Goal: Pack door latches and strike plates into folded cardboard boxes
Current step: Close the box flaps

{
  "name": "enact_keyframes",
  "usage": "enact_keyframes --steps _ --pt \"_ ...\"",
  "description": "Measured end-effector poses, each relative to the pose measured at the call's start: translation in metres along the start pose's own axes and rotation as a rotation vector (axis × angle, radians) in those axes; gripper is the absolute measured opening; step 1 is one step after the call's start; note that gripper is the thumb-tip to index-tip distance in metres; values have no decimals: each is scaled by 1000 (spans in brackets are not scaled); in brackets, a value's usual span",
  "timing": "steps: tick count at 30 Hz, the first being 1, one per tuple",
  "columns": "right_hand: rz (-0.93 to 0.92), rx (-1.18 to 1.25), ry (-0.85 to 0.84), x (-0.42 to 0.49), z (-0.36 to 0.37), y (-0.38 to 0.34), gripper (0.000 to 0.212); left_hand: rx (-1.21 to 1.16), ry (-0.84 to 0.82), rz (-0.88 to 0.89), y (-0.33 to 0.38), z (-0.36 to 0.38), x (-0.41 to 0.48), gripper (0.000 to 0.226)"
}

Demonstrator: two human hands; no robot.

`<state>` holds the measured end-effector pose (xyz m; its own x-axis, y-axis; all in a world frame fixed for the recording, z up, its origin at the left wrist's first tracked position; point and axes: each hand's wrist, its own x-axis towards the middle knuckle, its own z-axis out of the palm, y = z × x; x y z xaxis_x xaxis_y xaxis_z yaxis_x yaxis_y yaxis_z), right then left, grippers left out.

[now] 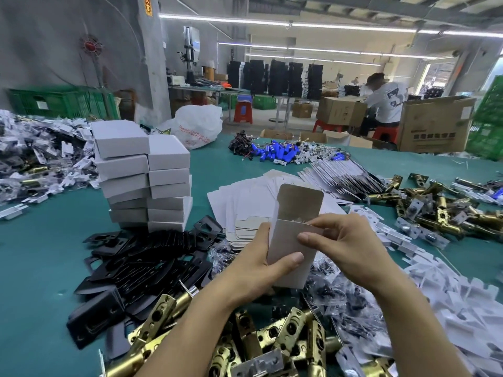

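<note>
Gripping the small cardboard box (292, 240) upright over the heap, the left hand (255, 263) had its fingers and thumb clamped round the box's left side. The right hand (345, 246) pinched the front edge at the open mouth, its fingers curled on the cardboard. The top flap stood up, unclosed; whether anything lay inside could not be told.

The step in hand looked like readying one box for loading. The next move would call for a latch and a strike plate to go in, then the flap tucked shut while the left hand held the box square.

On the green surface (40, 254), a heap of white bagged parts (35, 156) lay at the left. Next came a two-column stack of closed boxes (141, 175), with black strike plates (141, 257) spilled at its foot. Brass door latches (272, 346) lay nearest the person, flat box blanks (245, 202) behind the held box, and white cardboard inserts (449, 289) at the right. Blue cylindrical cells (275, 153) lay toward the far edge.

The room was a workshop: green crates (60, 100) by the left wall, and brown cartons (432, 123) beside a seated person (383, 102) at the back right.
</note>
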<state>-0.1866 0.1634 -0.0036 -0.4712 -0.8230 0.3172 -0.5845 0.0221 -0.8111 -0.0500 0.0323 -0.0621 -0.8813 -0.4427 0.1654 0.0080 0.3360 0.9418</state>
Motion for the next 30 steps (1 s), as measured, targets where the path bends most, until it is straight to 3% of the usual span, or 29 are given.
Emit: enact_keyframes --steps 2,6,11,19,22,27,30 --pt "28 11 -18 -1 -2 3 16 216 109 60 1 -2 0 62" --pt "37 27 -68 1 -2 6 19 373 323 249 2 -5 2 60" --pt "10 29 -142 1 2 6 24 11 306 258 1 -8 4 34" --pt "-75 325 57 2 2 0 46 -67 313 196 2 -6 5 16" --pt "-89 230 74 3 5 -4 22 -97 319 182 4 -6 4 24" --pt "-56 195 88 4 5 -4 4 -167 401 216 5 -4 4 36" --pt "-49 140 71 4 4 -4 7 -163 412 261 6 -4 3 35"
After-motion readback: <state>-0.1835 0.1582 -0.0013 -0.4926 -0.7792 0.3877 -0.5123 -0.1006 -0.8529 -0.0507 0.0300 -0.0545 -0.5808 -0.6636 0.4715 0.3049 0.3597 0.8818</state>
